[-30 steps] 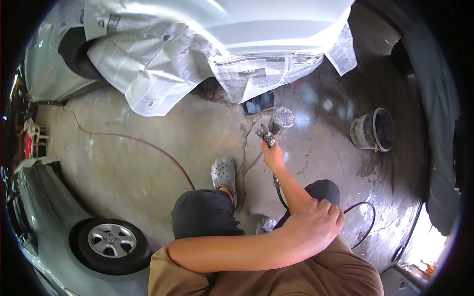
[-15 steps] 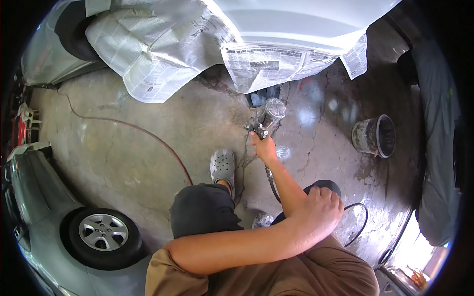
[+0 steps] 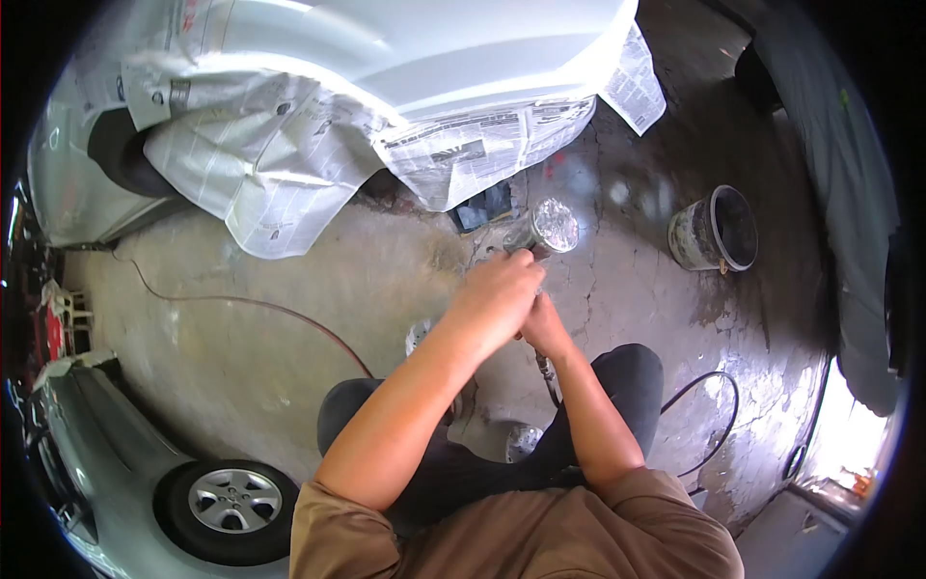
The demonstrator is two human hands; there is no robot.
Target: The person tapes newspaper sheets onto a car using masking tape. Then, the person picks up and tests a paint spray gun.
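Note:
A spray gun (image 3: pixel 554 228) points away from me above the floor, its round silvery cup showing past my fingers. Low around its handle is my right hand (image 3: pixel 546 326), closed on it. My left hand (image 3: pixel 503 292) lies over the gun's body with curled fingers, hiding most of the gun and part of the right hand. A dark hose (image 3: pixel 548 374) runs down from the handle between my knees. Beyond the gun, newspaper sheets (image 3: pixel 492 145) hang along the lower edge of a pale car panel (image 3: pixel 415 58).
A stained bucket (image 3: pixel 696 236) stands on the concrete floor to the right. On the left are a grey car's wheel (image 3: pixel 234 502) and a reddish hose (image 3: pixel 260 307) across the floor. A dark flat piece (image 3: pixel 484 207) lies under the newspaper edge. Grey sheeting (image 3: pixel 830 193) hangs at far right.
My left hand has left my right knee area and come forward onto the spray gun. The right hand keeps its hold. The view has shifted, and my knees are spread wider.

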